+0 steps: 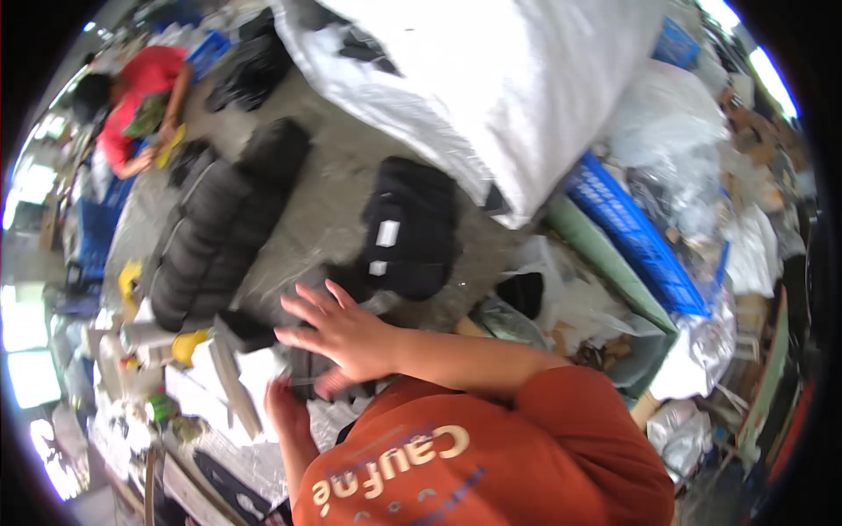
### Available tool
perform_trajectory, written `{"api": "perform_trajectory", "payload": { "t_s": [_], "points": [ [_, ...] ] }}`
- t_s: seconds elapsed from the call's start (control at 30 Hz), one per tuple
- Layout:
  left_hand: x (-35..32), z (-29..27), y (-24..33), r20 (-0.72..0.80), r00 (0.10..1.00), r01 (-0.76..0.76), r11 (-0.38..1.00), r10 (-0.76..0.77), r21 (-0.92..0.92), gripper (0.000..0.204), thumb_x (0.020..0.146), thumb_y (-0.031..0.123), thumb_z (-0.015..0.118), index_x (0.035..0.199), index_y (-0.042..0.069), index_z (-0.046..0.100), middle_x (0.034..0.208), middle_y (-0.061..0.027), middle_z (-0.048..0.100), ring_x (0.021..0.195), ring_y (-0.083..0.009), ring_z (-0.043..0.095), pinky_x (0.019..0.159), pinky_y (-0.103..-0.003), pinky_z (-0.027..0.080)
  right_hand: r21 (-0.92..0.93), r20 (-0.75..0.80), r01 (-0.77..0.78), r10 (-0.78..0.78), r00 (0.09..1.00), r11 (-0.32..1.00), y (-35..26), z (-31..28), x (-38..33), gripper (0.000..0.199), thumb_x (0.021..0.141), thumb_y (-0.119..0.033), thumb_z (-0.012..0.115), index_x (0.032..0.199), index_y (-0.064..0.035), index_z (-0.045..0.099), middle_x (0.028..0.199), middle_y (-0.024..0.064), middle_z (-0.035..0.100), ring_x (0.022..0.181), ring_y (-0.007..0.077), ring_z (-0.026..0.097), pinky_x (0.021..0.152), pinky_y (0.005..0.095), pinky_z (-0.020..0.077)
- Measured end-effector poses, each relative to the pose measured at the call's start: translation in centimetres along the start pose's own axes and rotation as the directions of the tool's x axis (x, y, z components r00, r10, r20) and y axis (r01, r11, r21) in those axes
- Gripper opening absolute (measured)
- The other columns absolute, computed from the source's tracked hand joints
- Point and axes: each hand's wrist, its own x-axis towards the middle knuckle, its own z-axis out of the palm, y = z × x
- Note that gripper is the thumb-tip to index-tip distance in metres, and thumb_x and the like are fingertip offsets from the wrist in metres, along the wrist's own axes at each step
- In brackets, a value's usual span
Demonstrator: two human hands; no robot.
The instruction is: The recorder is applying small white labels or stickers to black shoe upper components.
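My right hand point(346, 337) reaches leftward across my front with its fingers spread, over a dark folded bundle point(303, 364) that it partly hides. Just below it, my left hand point(285, 408) is closed beside the bundle. A thin pale strand shows between the two hands, but what the left fingers grip is too blurred to make out. Beyond the right hand lies a black folded fabric item point(408, 228) with two white labels. To its left, dark puffy bundles point(210, 232) are packed in a long row.
A large white sack point(500, 79) covers the far middle. On the right stand a blue plastic crate point(640, 232) and a green-sided bin point(605, 254) with scraps. At far left, a person in red point(145, 101) bends over, handling something yellow. Pale boards point(232, 386) lie near my left hand.
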Motion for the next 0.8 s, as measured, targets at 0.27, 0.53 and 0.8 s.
{"api": "perform_trajectory", "payload": {
  "t_s": [0.27, 0.53, 0.8],
  "points": [
    [3.3, 3.4, 0.7, 0.134, 0.991, 0.027, 0.931, 0.023, -0.365, 0.011, 0.088, 0.006, 0.054, 0.079, 0.002, 0.059, 0.079, -0.0089, 0.063, 0.08, -0.0227, 0.06, 0.086, -0.034, 0.046, -0.455, 0.551, 0.048, 0.238, 0.8, 0.889, 0.0, -0.1, 0.9, 0.123, 0.044, -0.043, 0.088, 0.148, -0.0213, 0.028, 0.157, 0.0092, 0.017, 0.144, 0.0296, 0.016, 0.092, 0.0524, 0.0412],
    [-5.4, -1.6, -1.1, 0.12, 0.841, 0.433, 0.789, -0.527, 0.435, 0.013, 0.085, 0.006, 0.055, 0.072, 0.002, 0.054, 0.066, -0.0086, 0.058, 0.052, -0.0181, 0.053, 0.046, -0.027, 0.041, -0.668, 0.398, -0.024, 0.384, 0.833, 0.744, 0.0, 4.6, 1.9, 0.065, 0.089, -0.018, 0.051, 0.149, -0.0224, 0.027, 0.157, 0.0084, 0.018, 0.143, 0.0276, 0.02, 0.086, 0.0527, 0.0398],
    [-3.0, -0.5, 0.7, 0.196, 0.85, 0.24, 0.691, -0.489, 0.682, 0.013, 0.09, 0.008, 0.052, 0.078, 0.002, 0.054, 0.073, -0.0064, 0.059, 0.061, -0.0164, 0.057, 0.059, -0.029, 0.053, -0.693, 0.182, -0.11, 0.32, 0.93, 0.713, 1.3, 7.4, 2.6, 0.053, 0.09, -0.024, 0.045, 0.143, -0.0197, 0.039, 0.154, 0.0092, 0.027, 0.141, 0.0301, 0.027, 0.098, 0.0609, 0.0307]
  ]
}}
